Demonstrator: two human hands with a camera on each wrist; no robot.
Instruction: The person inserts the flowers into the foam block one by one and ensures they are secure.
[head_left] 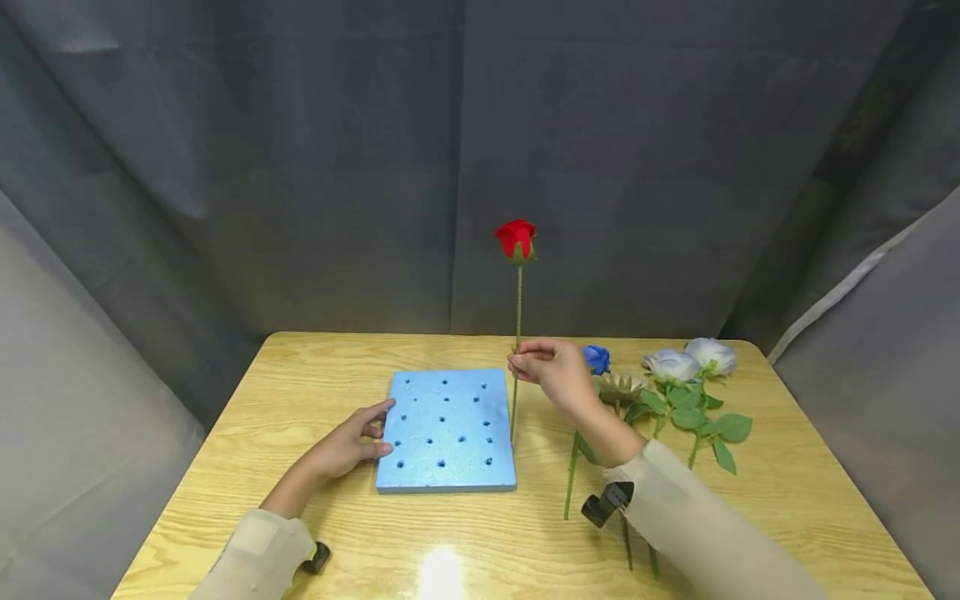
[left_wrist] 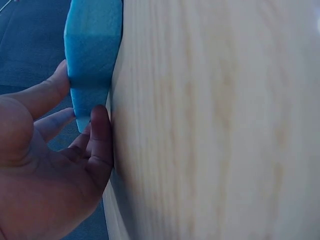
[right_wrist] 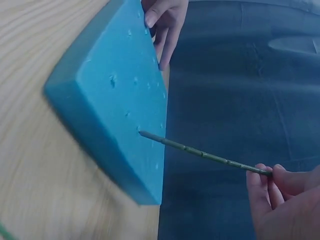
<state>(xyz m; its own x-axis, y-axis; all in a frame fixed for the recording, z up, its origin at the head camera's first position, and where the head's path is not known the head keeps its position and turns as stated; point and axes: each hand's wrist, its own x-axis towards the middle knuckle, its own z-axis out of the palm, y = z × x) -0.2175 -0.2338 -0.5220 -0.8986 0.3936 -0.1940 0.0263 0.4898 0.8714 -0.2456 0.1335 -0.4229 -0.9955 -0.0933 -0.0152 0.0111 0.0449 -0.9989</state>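
Observation:
A light-blue foam board (head_left: 450, 429) with rows of small holes lies on the wooden table. My left hand (head_left: 351, 442) holds its left edge, thumb and index fingertips overlapping the top, as the left wrist view shows fingers (left_wrist: 100, 122) around the foam edge (left_wrist: 92, 55). My right hand (head_left: 551, 367) pinches the thin green stem of a red rose (head_left: 516, 239) between thumb and fingers. The rose stands nearly upright, bloom high above the hand. In the right wrist view the stem (right_wrist: 200, 152) slants to the board, its lower tip right at a hole.
On the table's right side lie several more artificial flowers: a blue rose (head_left: 597, 358), a brownish bloom (head_left: 621, 387) and two pale blue-white roses (head_left: 671, 365) with green leaves (head_left: 733, 427). My right forearm crosses over their stems. Dark grey curtains (head_left: 360, 167) stand behind the table (head_left: 360, 533).

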